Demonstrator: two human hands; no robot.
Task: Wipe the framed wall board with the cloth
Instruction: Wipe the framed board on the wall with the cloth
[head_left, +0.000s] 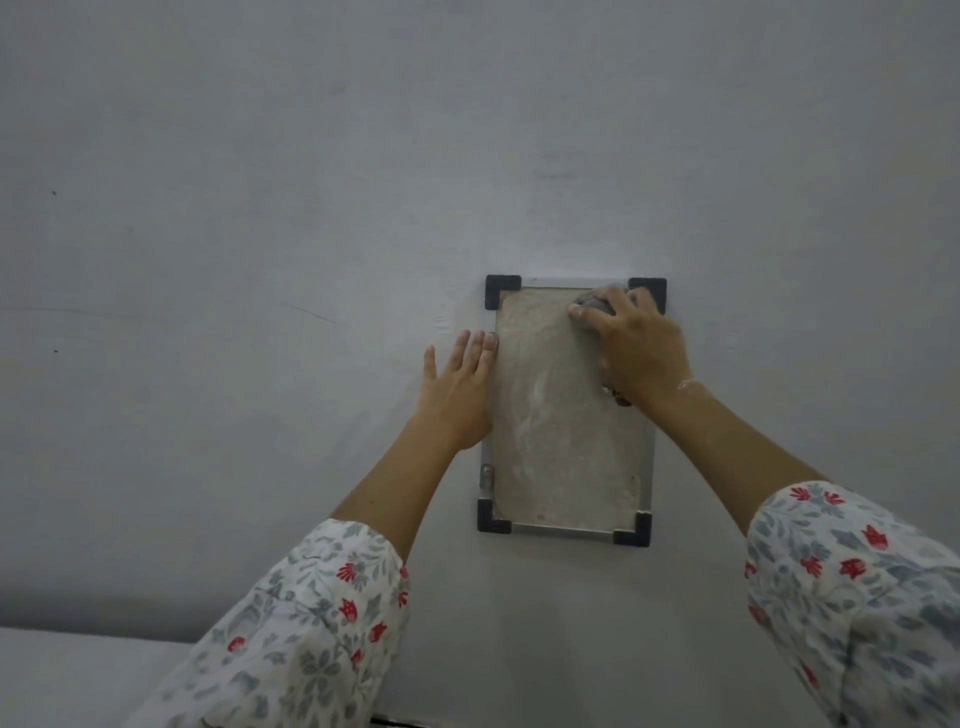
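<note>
Hands on framed wall board (561, 431), black plastic corner caps
Right hand (636, 348) presses grey cloth (597, 303) to speckled panel; left hand (460, 387) flat, fingers spread

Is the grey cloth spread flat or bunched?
Bunched. The grey cloth shows only as a wad past the right hand fingers, pressed on the framed board near its top right corner.

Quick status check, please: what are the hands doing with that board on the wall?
Right hand presses grey cloth on board, top right corner. Left hand flat, open, against left frame edge. Nothing in the way.
</note>
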